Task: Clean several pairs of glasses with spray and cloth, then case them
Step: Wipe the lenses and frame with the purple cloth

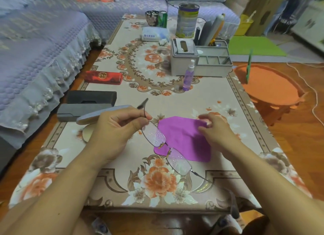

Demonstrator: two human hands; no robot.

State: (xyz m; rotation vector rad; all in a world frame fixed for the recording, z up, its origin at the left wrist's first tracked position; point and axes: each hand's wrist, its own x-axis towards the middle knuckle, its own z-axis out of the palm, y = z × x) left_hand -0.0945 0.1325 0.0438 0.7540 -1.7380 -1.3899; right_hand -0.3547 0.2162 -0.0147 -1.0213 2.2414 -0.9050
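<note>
We see the glasses (165, 146), lenses wet with droplets, pinched at one temple by the left hand (116, 124) above the tabletop (219, 94), right-hand fingers (204, 120) pinching the purple cloth (184, 138) edge; that single-temple grip risks twisting the thin frame when wiping starts, spray bottle (188, 77) beyond.

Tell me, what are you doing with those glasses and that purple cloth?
A person is cleaning glasses at a flowery-clothed table. The left hand holds thin-rimmed glasses by one temple; both lenses are speckled with spray droplets. The right hand is picking up the far corner of the purple cloth lying on the table, so wiping has not begun. The spray bottle stands farther back, and closed cases, one red, wait on the left.
</note>
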